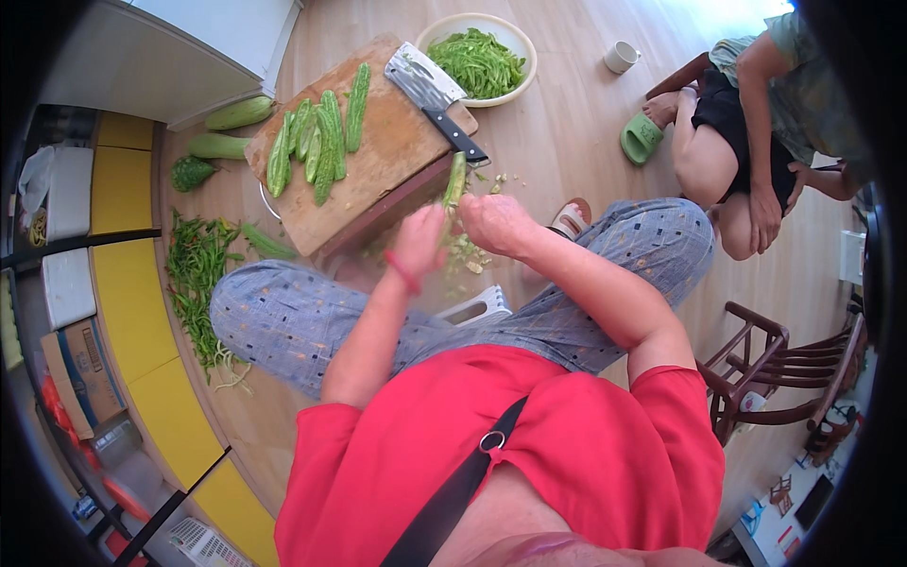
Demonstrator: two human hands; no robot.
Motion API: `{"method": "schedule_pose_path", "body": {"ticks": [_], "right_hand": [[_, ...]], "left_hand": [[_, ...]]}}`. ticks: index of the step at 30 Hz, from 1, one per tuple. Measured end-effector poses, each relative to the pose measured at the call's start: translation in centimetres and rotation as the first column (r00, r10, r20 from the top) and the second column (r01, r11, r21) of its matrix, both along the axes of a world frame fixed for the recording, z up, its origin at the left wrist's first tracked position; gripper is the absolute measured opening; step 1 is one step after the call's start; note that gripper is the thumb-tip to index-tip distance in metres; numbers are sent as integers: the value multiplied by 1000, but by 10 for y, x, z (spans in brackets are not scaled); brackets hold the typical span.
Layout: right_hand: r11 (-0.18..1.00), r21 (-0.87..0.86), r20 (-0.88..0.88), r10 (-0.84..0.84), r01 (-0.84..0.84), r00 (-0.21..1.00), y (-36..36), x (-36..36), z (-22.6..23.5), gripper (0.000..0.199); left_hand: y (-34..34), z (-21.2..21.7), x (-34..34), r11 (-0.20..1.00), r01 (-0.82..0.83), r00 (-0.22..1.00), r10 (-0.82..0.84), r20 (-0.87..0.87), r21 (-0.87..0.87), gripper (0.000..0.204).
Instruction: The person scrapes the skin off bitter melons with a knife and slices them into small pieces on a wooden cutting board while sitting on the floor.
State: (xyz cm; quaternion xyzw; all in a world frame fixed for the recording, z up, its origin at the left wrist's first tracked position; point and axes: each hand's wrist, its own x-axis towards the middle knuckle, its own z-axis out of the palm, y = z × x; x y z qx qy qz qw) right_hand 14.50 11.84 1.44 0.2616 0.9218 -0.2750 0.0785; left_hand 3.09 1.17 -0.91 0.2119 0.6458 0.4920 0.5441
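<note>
My left hand (419, 241) and my right hand (493, 222) are close together in front of my knees, both around a halved green bitter gourd (455, 181) that sticks up between them. Pale seeds and pith (468, 255) lie scattered on the floor under my hands. Just beyond, a round wooden chopping board (378, 156) holds several halved bitter gourds (316, 142) and a cleaver (435, 94) with a black handle. A cream bowl (515, 42) of sliced green pieces stands behind the board.
Whole gourds (227, 132) and a heap of green stalks (194, 274) lie on the floor at the left. Another person (756, 123) squats at the right near a green sandal (641, 139) and a white cup (620, 57). A wooden chair (765, 369) stands at the lower right.
</note>
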Motion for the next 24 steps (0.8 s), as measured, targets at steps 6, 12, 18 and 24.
{"method": "schedule_pose_path", "body": {"ticks": [6,12,18,24], "right_hand": [[996,-84,-1,31,-31,1000,-24,-2,0,19],[996,1,-33,-85,85,996,-2,-3,9,19],[985,137,6,-103,101,995,10,-12,-1,26],[993,112,-64,-31,38,997,-3,-5,-3,26]], "left_hand": [[5,-7,-7,999,-16,999,18,41,-48,30],[8,5,-11,999,-11,990,18,141,-53,33],[3,15,-3,999,19,996,-15,88,-49,30],[-3,-3,-2,997,-7,999,4,-49,-71,33]]}}
